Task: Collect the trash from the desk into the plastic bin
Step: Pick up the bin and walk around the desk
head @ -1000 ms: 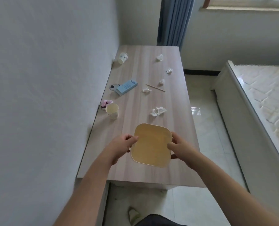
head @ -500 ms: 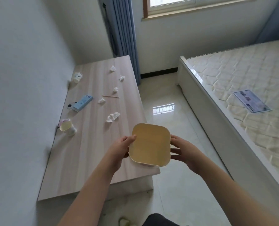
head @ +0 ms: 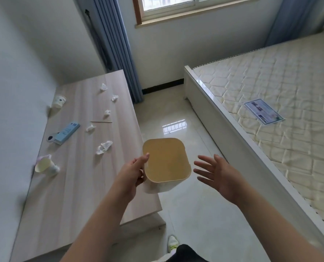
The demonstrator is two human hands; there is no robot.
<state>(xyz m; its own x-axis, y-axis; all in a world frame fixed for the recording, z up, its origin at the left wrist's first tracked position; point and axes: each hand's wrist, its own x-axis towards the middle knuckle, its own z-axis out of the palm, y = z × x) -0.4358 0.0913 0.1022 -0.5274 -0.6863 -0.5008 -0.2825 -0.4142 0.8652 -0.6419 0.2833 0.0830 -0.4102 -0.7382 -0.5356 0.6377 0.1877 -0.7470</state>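
A cream plastic bin (head: 167, 161) with an empty yellowish inside hangs beside the desk's right edge, over the floor. My left hand (head: 132, 173) grips its left rim. My right hand (head: 216, 173) is off the bin, just to its right, fingers spread. On the wooden desk (head: 78, 186) lie several crumpled tissues, the nearest (head: 104, 147) left of the bin, others further back (head: 90, 128). A thin wooden stick (head: 101, 121), a blue box (head: 67, 132) and two paper cups (head: 45, 165) (head: 58, 103) sit near the wall.
The wall runs along the desk's left side. A bed with a bare mattress (head: 271, 114) and a leaflet (head: 263, 111) fills the right. Glossy tiled floor (head: 176, 118) lies between desk and bed. Blue curtains (head: 115, 46) hang behind the desk. My shoe (head: 173, 242) shows below.
The view swung right, away from the desk. The bin moved off the desktop to beside its right edge. My right hand let go of the bin and opened.
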